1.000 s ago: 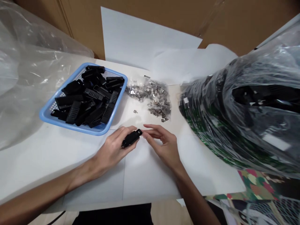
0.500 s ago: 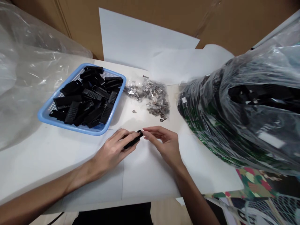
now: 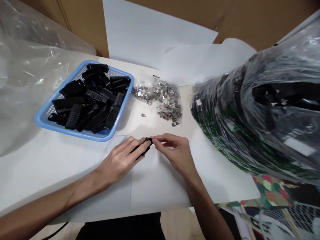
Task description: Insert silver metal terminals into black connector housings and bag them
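My left hand (image 3: pixel 120 159) is closed around a black plastic piece (image 3: pixel 145 152), its fingers lying over the top and hiding most of it. At the far right end of that piece, my right hand (image 3: pixel 178 151) pinches with thumb and forefinger. Whatever lies between those fingertips, if anything, is too small to make out. Beyond the hands, one small flat metal clip (image 3: pixel 143 115) lies on the white table (image 3: pixel 155 190). Clear bags of small metal clips (image 3: pixel 168 100) sit farther back, with a few loose clips (image 3: pixel 175 123) at their front edge.
A blue plastic basket (image 3: pixel 72 133) full of black plastic pieces (image 3: pixel 96 96) stands at the back left. A large clear bag (image 3: pixel 220 123) with dark contents bulges over the right side. Clear plastic sheeting (image 3: pixel 30 83) lies at left, and cardboard (image 3: pixel 175 10) rises behind.
My left fingers have moved from the side of the black piece to across its top. My right fingertips have closed in on its end. The view has shifted slightly.
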Tool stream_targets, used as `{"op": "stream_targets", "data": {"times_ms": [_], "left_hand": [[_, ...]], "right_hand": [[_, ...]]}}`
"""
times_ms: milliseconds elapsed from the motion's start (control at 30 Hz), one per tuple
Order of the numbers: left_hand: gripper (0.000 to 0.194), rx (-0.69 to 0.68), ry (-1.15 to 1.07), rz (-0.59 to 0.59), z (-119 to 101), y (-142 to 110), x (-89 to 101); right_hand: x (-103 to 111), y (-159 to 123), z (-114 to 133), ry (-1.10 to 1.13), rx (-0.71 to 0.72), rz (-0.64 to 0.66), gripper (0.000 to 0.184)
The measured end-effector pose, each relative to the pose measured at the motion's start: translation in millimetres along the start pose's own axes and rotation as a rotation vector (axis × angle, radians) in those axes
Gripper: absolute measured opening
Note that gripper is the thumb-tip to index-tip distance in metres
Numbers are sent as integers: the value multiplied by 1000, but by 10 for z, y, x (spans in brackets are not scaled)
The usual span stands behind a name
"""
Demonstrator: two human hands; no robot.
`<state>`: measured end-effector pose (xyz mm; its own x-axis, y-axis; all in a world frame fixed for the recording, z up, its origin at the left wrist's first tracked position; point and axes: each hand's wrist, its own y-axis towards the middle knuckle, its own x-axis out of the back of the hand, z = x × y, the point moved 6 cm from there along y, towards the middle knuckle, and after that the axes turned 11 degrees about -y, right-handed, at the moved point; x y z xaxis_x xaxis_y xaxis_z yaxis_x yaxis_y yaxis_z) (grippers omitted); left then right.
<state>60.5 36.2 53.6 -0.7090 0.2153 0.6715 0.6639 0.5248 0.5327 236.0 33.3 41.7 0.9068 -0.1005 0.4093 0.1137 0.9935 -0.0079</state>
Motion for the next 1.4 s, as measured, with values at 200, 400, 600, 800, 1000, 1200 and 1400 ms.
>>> {"op": "stream_targets", "data": {"times_ms": [200, 400, 600, 800, 1000, 1200, 1400], "left_hand": [[43, -26, -5, 3, -8, -37, -15], [45, 23, -78, -2, 38, -37, -38], [40, 103, -124, -61, 91, -9, -27], [47, 101, -137, -64, 92, 8, -9], [42, 78, -117, -63, 74, 6, -6], [40, 44, -95, -58, 52, -19, -2], [38, 49, -97, -40, 64, -22, -7]], "right_hand": [[-49, -18, -17, -52, -4, -72, 9], [-50, 12, -87, -28, -22, -17, 11], [56, 24, -47, 24, -6, 98, 12], [62, 16, -39, 25, -8, 107, 15], [66, 21, -36, 15, 9, 116, 14], [63, 12, -21, 14, 36, 132, 13], [52, 8, -18, 14, 24, 135, 13]]}}
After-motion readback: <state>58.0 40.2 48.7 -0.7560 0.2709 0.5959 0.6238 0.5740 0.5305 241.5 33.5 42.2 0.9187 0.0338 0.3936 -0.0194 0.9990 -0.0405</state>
